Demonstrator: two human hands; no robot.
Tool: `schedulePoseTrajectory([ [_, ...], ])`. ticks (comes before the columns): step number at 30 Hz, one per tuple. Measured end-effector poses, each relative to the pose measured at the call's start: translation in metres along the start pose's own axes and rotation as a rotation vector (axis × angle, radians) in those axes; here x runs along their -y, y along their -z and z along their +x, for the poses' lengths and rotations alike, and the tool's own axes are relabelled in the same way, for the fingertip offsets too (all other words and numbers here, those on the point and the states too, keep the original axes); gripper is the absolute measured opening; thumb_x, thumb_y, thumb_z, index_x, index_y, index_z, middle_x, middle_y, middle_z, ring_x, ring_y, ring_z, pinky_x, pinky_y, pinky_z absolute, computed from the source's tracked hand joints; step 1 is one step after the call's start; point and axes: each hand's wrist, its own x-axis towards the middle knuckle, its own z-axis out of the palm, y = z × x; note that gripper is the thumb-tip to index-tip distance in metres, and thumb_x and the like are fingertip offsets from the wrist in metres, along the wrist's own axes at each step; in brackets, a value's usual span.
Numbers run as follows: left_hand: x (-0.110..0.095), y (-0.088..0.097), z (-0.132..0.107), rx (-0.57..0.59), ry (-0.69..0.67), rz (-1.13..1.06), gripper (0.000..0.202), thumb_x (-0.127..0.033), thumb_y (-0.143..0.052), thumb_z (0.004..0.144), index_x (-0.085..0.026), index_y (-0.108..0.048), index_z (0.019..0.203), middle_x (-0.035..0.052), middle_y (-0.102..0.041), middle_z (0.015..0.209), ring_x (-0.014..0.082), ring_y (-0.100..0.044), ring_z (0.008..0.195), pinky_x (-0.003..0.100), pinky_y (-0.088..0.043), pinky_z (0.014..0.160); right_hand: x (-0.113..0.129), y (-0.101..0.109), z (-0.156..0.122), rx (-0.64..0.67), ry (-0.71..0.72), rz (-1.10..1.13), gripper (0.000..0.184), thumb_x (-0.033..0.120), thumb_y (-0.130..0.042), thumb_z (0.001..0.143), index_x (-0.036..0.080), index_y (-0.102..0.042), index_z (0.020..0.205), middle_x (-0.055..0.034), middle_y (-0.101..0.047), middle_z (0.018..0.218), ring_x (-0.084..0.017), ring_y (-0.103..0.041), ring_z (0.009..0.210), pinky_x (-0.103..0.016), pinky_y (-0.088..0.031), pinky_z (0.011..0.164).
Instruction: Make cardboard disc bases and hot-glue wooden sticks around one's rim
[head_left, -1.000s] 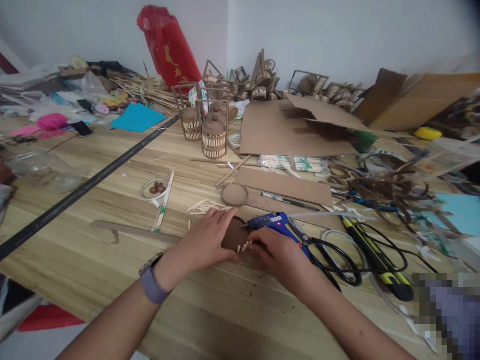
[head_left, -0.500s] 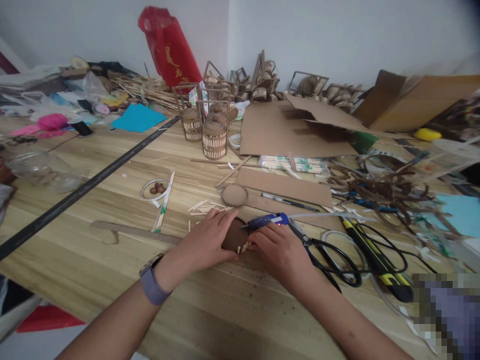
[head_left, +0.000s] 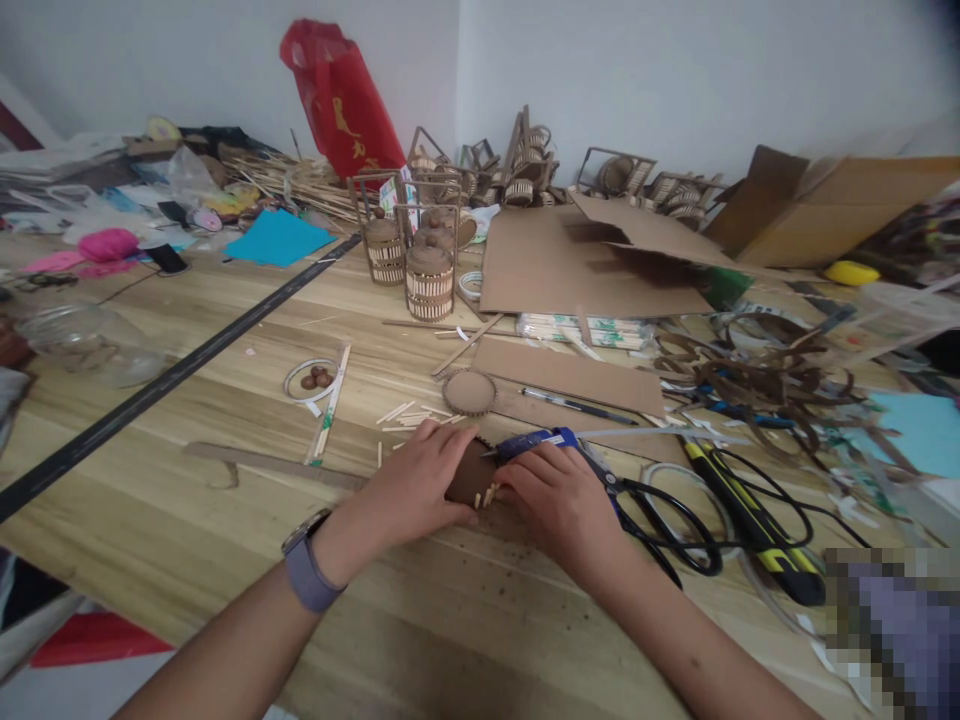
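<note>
My left hand lies on a brown cardboard disc on the wooden table, fingers curled round its left edge. My right hand presses at the disc's right edge, fingertips pinched on short wooden sticks standing along the rim. A blue glue gun lies just behind my right hand, nozzle toward the disc. A second toothed cardboard disc lies farther back, with loose sticks beside it.
Black scissors and a yellow-black cutter lie to the right. Small stick-and-cardboard lanterns stand at mid-table. Cardboard sheets, a long black ruler, a tape ring and a red bag surround the area.
My right hand has slid slightly left over the glue gun's handle, hiding more of it. Both hands stay at the disc; the view has shifted a little.
</note>
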Motion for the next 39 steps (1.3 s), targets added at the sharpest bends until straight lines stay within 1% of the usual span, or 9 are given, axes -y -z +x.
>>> schedulePoseTrajectory([
  [4,-0.001,0.0,0.001,0.005,0.004,0.002,0.083,-0.032,-0.08,0.068,-0.02,-0.038,0.138,0.0141,-0.051,0.136,0.0344,-0.043,0.127,0.05,-0.038,0.106,-0.005,0.015,0.001,0.019,-0.049,-0.028,0.022,0.026,-0.055,0.093,0.016,-0.064,0.111,-0.0065,-0.07,0.087,-0.023,-0.06,0.078,-0.032,-0.041,0.068],
  [6,-0.002,0.002,0.001,0.022,0.018,-0.003,0.084,-0.031,-0.08,0.068,-0.018,-0.037,0.138,0.0153,-0.05,0.138,0.0349,-0.042,0.128,0.05,-0.037,0.106,-0.01,0.029,0.0,0.09,-0.223,-0.059,0.023,0.031,-0.055,0.092,0.015,-0.064,0.107,-0.0086,-0.07,0.088,-0.024,-0.063,0.079,-0.032,-0.044,0.067],
  [10,-0.005,0.005,0.001,0.046,0.033,-0.006,0.081,-0.029,-0.077,0.07,-0.018,-0.036,0.139,0.0158,-0.049,0.14,0.0357,-0.041,0.13,0.051,-0.038,0.105,-0.019,0.047,-0.004,0.398,-0.604,-0.14,0.025,0.038,-0.054,0.091,0.015,-0.065,0.091,-0.0124,-0.07,0.089,-0.028,-0.067,0.078,-0.035,-0.045,0.065],
  [15,-0.002,0.004,0.0,0.015,-0.01,0.013,0.076,-0.024,-0.069,0.072,-0.015,-0.035,0.14,0.0164,-0.048,0.141,0.0348,-0.04,0.131,0.051,-0.035,0.108,-0.025,0.044,-0.008,0.519,-0.702,-0.021,0.027,0.035,-0.053,0.091,0.014,-0.067,0.099,-0.0155,-0.073,0.097,-0.03,-0.069,0.088,-0.034,-0.047,0.072],
  [21,0.006,-0.003,0.002,-0.035,-0.061,-0.024,0.075,-0.015,-0.062,0.07,-0.014,-0.036,0.14,0.0177,-0.044,0.145,0.0328,-0.036,0.136,0.05,-0.032,0.112,-0.036,0.047,-0.011,0.471,-0.695,0.031,0.029,0.031,-0.044,0.092,0.017,-0.068,0.1,-0.0134,-0.074,0.101,-0.028,-0.069,0.091,-0.034,-0.049,0.077],
  [25,0.007,-0.006,0.003,-0.049,-0.024,-0.071,0.085,-0.027,-0.073,0.069,-0.015,-0.032,0.143,0.0205,-0.035,0.15,0.0369,-0.031,0.139,0.056,-0.029,0.113,-0.037,0.057,-0.018,0.237,-0.699,0.174,0.035,0.04,-0.041,0.089,0.017,-0.064,0.102,-0.0127,-0.072,0.104,-0.028,-0.066,0.096,-0.036,-0.049,0.081],
  [31,0.0,-0.016,0.004,-0.149,0.008,-0.021,0.09,-0.03,-0.077,0.067,-0.012,-0.032,0.143,0.0192,-0.042,0.146,0.0361,-0.035,0.135,0.054,-0.031,0.112,-0.027,0.059,-0.026,-0.004,-0.755,0.442,0.031,0.05,-0.05,0.083,0.021,-0.059,0.091,-0.0039,-0.069,0.075,-0.021,-0.062,0.066,-0.032,-0.05,0.063],
  [36,-0.002,-0.023,0.004,-0.194,-0.011,-0.015,0.082,-0.024,-0.07,0.07,-0.012,-0.034,0.141,0.0167,-0.05,0.138,0.0339,-0.042,0.129,0.051,-0.037,0.109,-0.021,0.057,-0.03,0.074,-0.82,0.627,0.026,0.047,-0.065,0.072,0.022,-0.065,0.08,-0.0026,-0.071,0.073,-0.021,-0.065,0.066,-0.032,-0.054,0.062],
  [39,-0.002,-0.024,0.005,-0.2,-0.02,-0.021,0.08,-0.022,-0.068,0.07,-0.012,-0.033,0.141,0.0171,-0.051,0.136,0.0337,-0.043,0.128,0.051,-0.039,0.107,-0.02,0.058,-0.034,0.081,-0.836,0.646,0.025,0.047,-0.067,0.072,0.022,-0.066,0.071,-0.0033,-0.072,0.073,-0.023,-0.067,0.072,-0.034,-0.056,0.071],
])
